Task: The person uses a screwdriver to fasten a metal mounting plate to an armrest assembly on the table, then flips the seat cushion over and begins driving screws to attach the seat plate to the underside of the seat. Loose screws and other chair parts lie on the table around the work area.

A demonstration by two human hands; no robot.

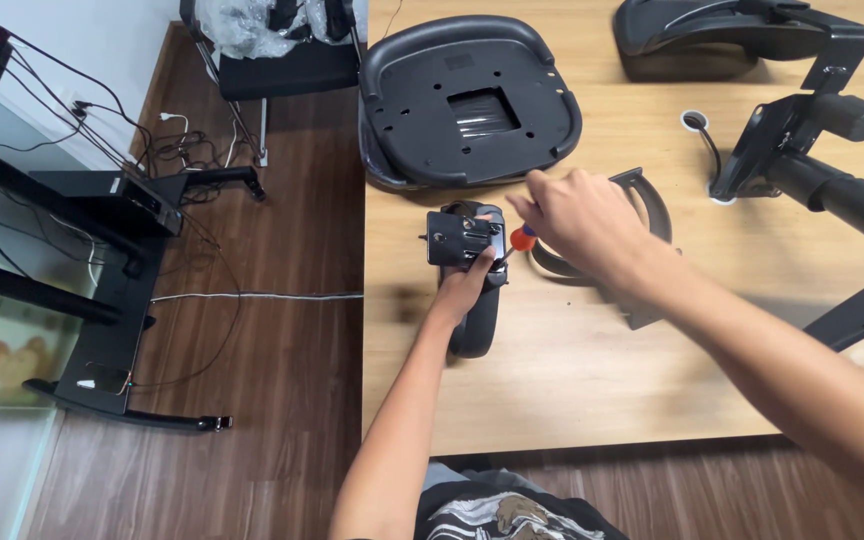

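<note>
Left hand (470, 280) clamped around a black chair armrest (476, 300) lying near the middle of the wooden tabletop (552, 380), fingers wrapped by its metal bracket (462, 238). Right hand (577, 215), fingers closed on a red-handled screwdriver (520, 240), tip at the bracket. Upturned black seat base (467, 100) at 12 o'clock from the armrest, second armrest (652, 200) at 3 o'clock.

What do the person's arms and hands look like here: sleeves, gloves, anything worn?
Both hands are bare: the left hand and right hand show no gloves, rings or watch. Both forearms are uncovered, no sleeves in view. A dark printed shirt shows at the bottom edge.
</note>
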